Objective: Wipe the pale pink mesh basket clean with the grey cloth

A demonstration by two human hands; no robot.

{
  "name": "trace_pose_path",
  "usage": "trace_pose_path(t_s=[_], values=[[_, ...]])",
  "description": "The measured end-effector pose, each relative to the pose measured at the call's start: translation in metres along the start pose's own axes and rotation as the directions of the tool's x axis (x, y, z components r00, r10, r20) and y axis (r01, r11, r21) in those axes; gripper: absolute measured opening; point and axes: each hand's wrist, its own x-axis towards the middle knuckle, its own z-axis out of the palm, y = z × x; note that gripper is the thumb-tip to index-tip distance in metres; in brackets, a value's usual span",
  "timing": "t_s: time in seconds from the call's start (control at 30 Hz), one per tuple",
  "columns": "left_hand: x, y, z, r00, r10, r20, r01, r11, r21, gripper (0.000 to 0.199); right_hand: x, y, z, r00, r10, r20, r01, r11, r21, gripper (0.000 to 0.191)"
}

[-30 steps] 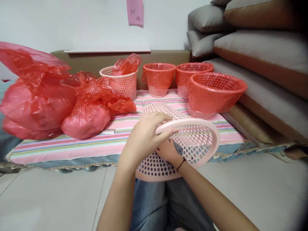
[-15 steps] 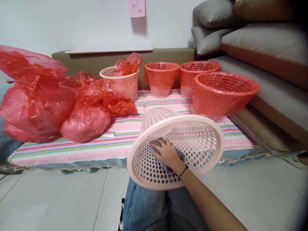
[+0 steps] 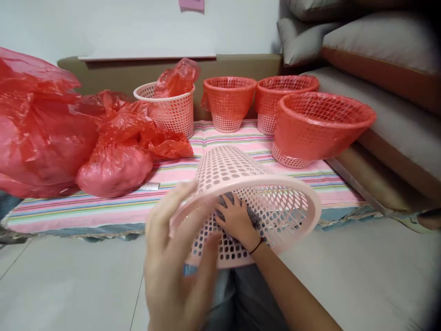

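A pale pink perforated basket lies tilted on its side over my knees, its wide mouth facing me. Inside it, my right hand presses a grey cloth against the lower inner wall, fingers spread over the cloth. My left hand is raised close to the camera in front of the basket's left rim, blurred, with its fingers apart and nothing visible in it. Whether it touches the rim I cannot tell.
Red-lined baskets stand at the back and right of the striped cloth. Another pink basket holds a red bag. Full red bags sit at left, stacked cushions at right.
My left hand has come into view in front of the basket's left rim. My right hand stays on the cloth inside the basket. The view has shifted slightly downward.
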Motion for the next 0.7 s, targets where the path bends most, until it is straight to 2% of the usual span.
trace_pose_path(t_s=[0.1,0.2,0.27,0.4,0.53,0.63,0.7], values=[[-0.005,-0.044,0.017,0.999,-0.041,-0.032,0.044,0.996,0.076,0.06,0.0,0.001,0.003,1.0,-0.018,0.001,0.018,1.0,0.015,0.051],[-0.017,-0.073,0.029,0.96,-0.26,-0.099,0.26,0.965,-0.02,0.048,0.003,0.003,0.003,1.0,-0.01,0.013,0.01,1.0,0.009,0.053],[-0.021,-0.077,0.034,0.937,-0.327,-0.123,0.317,0.944,-0.096,0.04,0.006,0.004,0.001,1.0,-0.001,0.026,0.001,1.0,0.004,0.054],[-0.016,-0.07,0.039,0.933,-0.335,-0.131,0.318,0.938,-0.136,0.038,0.012,0.008,-0.001,0.999,0.026,0.045,-0.028,0.998,0.052,0.053],[-0.017,-0.068,0.039,0.915,-0.38,-0.138,0.362,0.922,-0.138,0.035,0.025,0.02,-0.009,1.0,0.016,-0.022,-0.009,0.959,0.282,0.046],[-0.028,-0.073,0.041,0.867,-0.478,-0.14,0.454,0.874,-0.177,0.031,0.047,0.029,-0.023,0.984,0.128,-0.127,-0.076,0.933,0.352,0.047],[-0.037,-0.077,0.044,0.807,-0.573,-0.141,0.539,0.813,-0.22,0.033,0.063,0.031,-0.028,0.969,0.19,-0.157,-0.13,0.936,0.326,0.049]])
